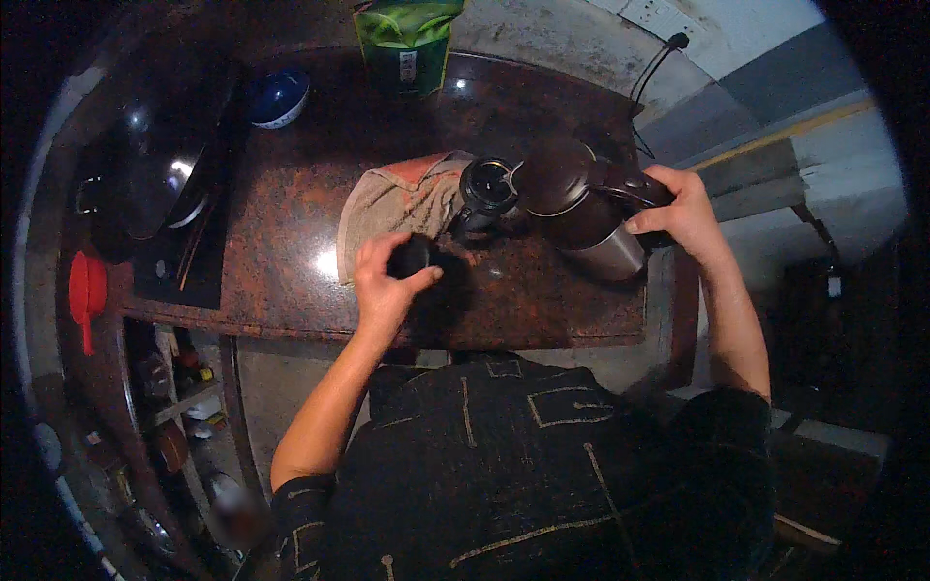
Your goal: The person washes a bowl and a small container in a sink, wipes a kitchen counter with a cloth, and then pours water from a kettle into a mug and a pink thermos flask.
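My right hand [683, 218] grips the handle of a dark brown electric kettle [556, 181] with a metallic lower body. The kettle is tilted leftward, its spout at the open mouth of a black-rimmed flask or mug [490, 183]. Whether liquid is flowing cannot be made out. A small black round cap [411, 256] sits between the thumb and fingers of my left hand [381, 283], just in front of the mug. Behind that hand, a crumpled beige towel [399, 200] with orange patches lies on the counter, against the mug's left side.
The reddish-brown stone counter [276, 261] holds a blue bowl [280, 98] and a green pouch [407, 62] at the back. A black wok [145, 174], chopsticks [192, 250] and a red long-handled utensil [87, 287] are at left. A plugged-in cord [643, 80] hangs at back right.
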Tool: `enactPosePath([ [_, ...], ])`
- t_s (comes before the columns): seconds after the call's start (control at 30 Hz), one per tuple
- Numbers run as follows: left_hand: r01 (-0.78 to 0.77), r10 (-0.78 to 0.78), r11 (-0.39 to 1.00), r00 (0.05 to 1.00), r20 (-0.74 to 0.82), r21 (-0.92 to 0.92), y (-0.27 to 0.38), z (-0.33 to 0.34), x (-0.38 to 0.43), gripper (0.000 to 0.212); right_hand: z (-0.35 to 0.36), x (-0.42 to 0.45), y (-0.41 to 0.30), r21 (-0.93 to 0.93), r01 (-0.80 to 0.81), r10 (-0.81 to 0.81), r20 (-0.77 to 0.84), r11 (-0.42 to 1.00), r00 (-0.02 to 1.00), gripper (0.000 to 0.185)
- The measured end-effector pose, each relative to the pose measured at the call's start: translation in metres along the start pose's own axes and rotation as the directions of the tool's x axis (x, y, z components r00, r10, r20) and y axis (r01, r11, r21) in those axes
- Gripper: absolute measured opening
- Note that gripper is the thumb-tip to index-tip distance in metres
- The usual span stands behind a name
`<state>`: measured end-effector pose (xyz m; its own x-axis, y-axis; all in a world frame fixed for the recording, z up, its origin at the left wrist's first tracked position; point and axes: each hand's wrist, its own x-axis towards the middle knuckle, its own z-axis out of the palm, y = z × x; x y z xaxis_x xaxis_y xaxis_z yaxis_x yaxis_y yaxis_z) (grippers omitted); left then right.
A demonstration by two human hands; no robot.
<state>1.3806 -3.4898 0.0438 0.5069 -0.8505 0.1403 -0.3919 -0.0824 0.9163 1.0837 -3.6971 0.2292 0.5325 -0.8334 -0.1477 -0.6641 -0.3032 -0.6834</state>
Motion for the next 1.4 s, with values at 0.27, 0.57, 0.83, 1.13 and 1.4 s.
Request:
enactPosePath([
  [0.27,-0.494,0.45,0.841,0.865,0.222,0.219,0.067,0.049,0.087,0.06,0.023,-0.033,0.09,0.541,0.021,0.161,-0.287,0.841,0.945,0.037],
  [0.57,-0.626,0.336,0.699,0.714,0.615,0.346,0.085,0.079,0.119,0.066,0.008,-0.067,0.188,0.463,0.027,0.179,-0.394,0.886,0.902,0.042],
  [0.83,-0.121,0.113,0.992,0.972,0.207,0.026,0.006,0.049,0.077,0.077,0.011,-0.099,0.132,0.061,-0.077,0.097,-0.713,0.995,0.694,0.037],
  [1.13,0.319,-0.204,0.918,0.889,0.409,-0.235,-0.036,0.087,0.062,0.027,0.128,0.04,0.017,-0.328,0.443,-0.526,-0.236,0.834,0.817,0.05],
  [1.4,0.123,-0.085,0.984,0.961,0.262,-0.13,-0.023,0.095,0.051,0.033,0.204,-0.04,-0.005,-0.146,0.529,-0.52,0.097,0.836,0.849,0.081],
])
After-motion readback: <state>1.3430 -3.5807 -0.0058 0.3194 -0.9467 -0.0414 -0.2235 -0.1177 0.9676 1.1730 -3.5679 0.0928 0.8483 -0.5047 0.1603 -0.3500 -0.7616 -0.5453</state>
